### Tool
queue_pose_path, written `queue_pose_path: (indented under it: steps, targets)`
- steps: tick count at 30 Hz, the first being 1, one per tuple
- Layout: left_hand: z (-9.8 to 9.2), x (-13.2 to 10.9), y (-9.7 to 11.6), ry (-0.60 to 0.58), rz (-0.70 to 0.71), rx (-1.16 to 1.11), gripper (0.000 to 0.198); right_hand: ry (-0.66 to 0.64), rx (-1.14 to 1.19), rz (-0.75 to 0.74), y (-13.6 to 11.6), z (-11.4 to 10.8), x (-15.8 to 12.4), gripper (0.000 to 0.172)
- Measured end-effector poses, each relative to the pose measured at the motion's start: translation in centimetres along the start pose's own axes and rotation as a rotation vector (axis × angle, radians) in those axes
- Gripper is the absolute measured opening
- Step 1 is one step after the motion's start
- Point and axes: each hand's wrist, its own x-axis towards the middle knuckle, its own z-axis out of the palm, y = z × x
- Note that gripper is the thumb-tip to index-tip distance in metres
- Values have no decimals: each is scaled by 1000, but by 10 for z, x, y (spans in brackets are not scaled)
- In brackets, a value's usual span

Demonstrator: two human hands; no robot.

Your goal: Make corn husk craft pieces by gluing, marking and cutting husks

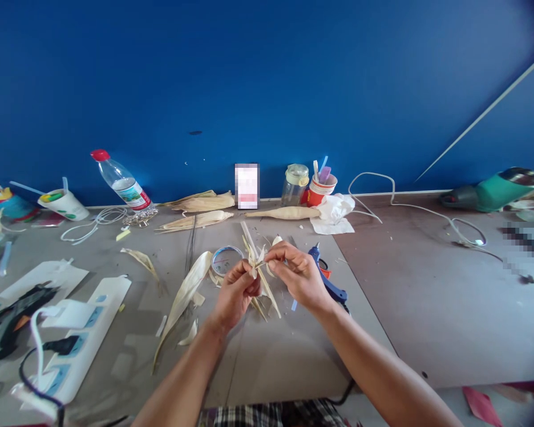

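Note:
Between my two hands is a small pale flower-like piece of corn husk (pixel 255 261). My left hand (pixel 238 292) is closed around its lower part, thumb and fingers pinched together. From the right, my right hand (pixel 297 273) pinches a thin tip at the edge of the same piece; the exact strand is too small to make out. Under and around the hands lie loose husk strips, with a long curled corn husk (pixel 189 296) to the left. A roll of tape (pixel 227 261) lies just behind my left hand. Beside my right hand rests a blue glue gun (pixel 333 284), partly hidden.
A white power strip (pixel 95 332) with plugs and cords occupies the left, near a black tool (pixel 18 320). Along the blue wall stand a tilted water bottle (pixel 127 187), a phone (pixel 247 186), a glass jar (pixel 295 184) and red paper cups (pixel 323 191). A white cable (pixel 420 207) trails right.

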Motion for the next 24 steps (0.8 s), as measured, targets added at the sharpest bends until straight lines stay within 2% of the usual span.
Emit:
queue_pose_path:
  steps: [4, 8, 11, 15, 20, 22, 24]
  targets:
    - [-3, 0, -1, 4, -13, -27, 33, -46, -60, -170, -3, -3, 0, 13]
    - [-6, 0, -3, 4, -11, -45, 33, -139, -242, -398, -5, -7, 1, 16]
    - [-8, 0, -3, 13, -23, -53, 34, -161, -383, -493, -5, -8, 1, 17]
    - [-9, 0, -2, -5, -66, -77, 34, -183, -531, -523, -4, -7, 2, 16]
    - [-9, 0, -1, -36, -55, -120, 35, -225, -524, -528, -8, -9, 3, 10]
    - [-10, 0, 0, -32, -39, -123, 37, -224, -443, -464, -9, -10, 3, 6]
    - [-10, 0, 1, -22, -29, -100, 38, -202, -278, -317, -8, -11, 3, 11]
